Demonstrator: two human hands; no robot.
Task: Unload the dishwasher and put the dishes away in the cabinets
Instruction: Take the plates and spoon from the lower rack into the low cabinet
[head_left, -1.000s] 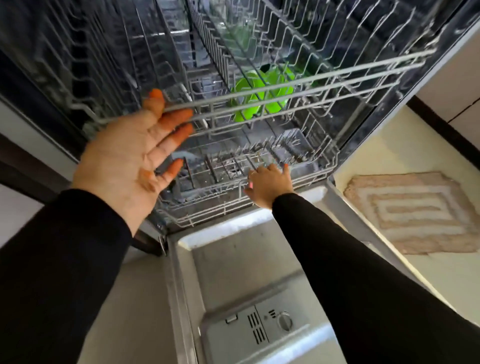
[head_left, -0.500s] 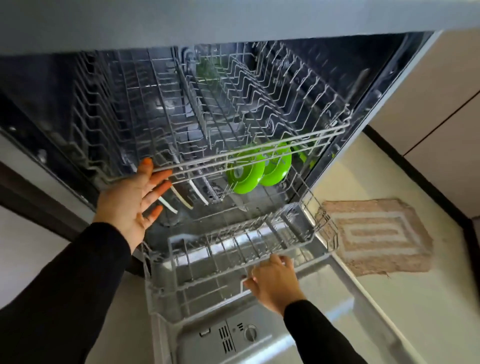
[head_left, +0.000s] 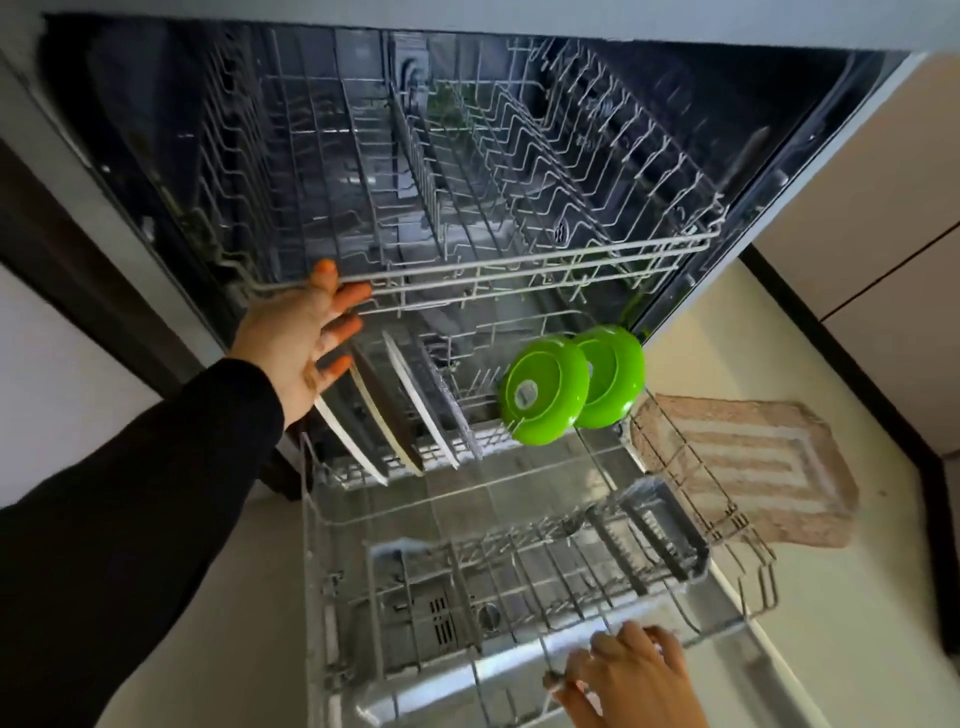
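Observation:
The dishwasher stands open with its lower rack (head_left: 332, 519) drawn out over the door. My right hand (head_left: 631, 675) grips the rack's front rim at the bottom of the view. Two green bowls (head_left: 545, 384) stand on edge at the rack's back right. Several white and dark plates (head_left: 400, 410) stand upright at its back left. My left hand (head_left: 301, 338) is spread open, fingers touching the front rail of the upper rack (head_left: 519, 260), which holds nothing I can see.
A cutlery basket (head_left: 660, 530) sits in the lower rack's front right. A pink and white mat (head_left: 753, 462) lies on the floor to the right. Beige cabinet fronts (head_left: 883, 260) rise at far right; a dark panel stands at left.
The lower rack has slid out toward me with my right hand on it, bringing the plates and green bowls into plain view. My left hand stayed at the upper rack's rail.

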